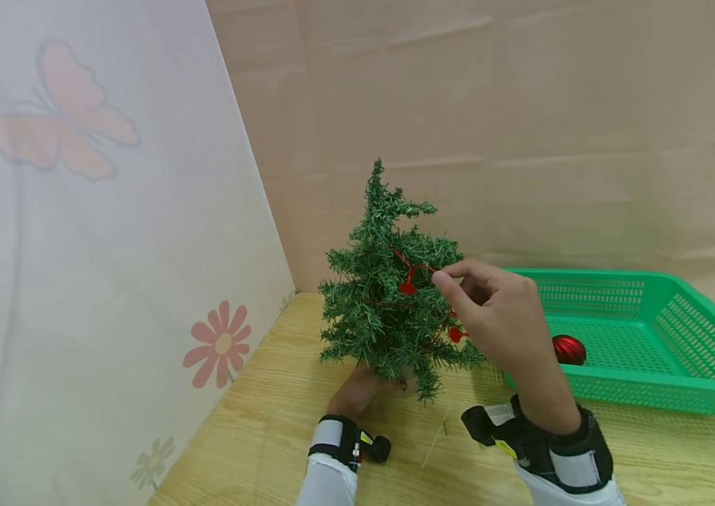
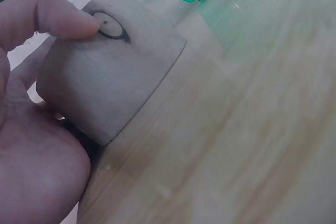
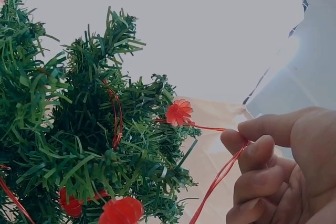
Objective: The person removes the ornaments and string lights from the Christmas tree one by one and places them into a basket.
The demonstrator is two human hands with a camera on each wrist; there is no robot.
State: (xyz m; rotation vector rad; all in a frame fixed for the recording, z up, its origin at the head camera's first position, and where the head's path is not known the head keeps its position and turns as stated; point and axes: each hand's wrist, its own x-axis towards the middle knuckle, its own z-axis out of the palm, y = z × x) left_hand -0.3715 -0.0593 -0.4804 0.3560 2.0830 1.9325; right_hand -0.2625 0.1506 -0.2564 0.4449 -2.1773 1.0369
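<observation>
A small artificial Christmas tree (image 1: 389, 281) stands on the table. Its pale round base (image 2: 113, 72), marked with a dark ring, is gripped by my left hand (image 1: 360, 390), fingers and thumb wrapped about its side. At the tree's right side my right hand (image 1: 496, 309) pinches a thin red wire (image 3: 210, 128) between thumb and forefinger. Along this wire a red flower-shaped bead (image 3: 179, 113) sits close to the branch tips, and the doubled strand hangs down from the fingers. More red beads (image 3: 122, 211) show lower among the branches.
A green plastic basket (image 1: 661, 390) stands to the right behind my right wrist, with a shiny red ball ornament (image 1: 569, 349) inside. A thin pale strip (image 1: 435, 439) lies on the table (image 1: 256, 450) between the arms. A flower-printed white wall (image 1: 142, 246) rises at left.
</observation>
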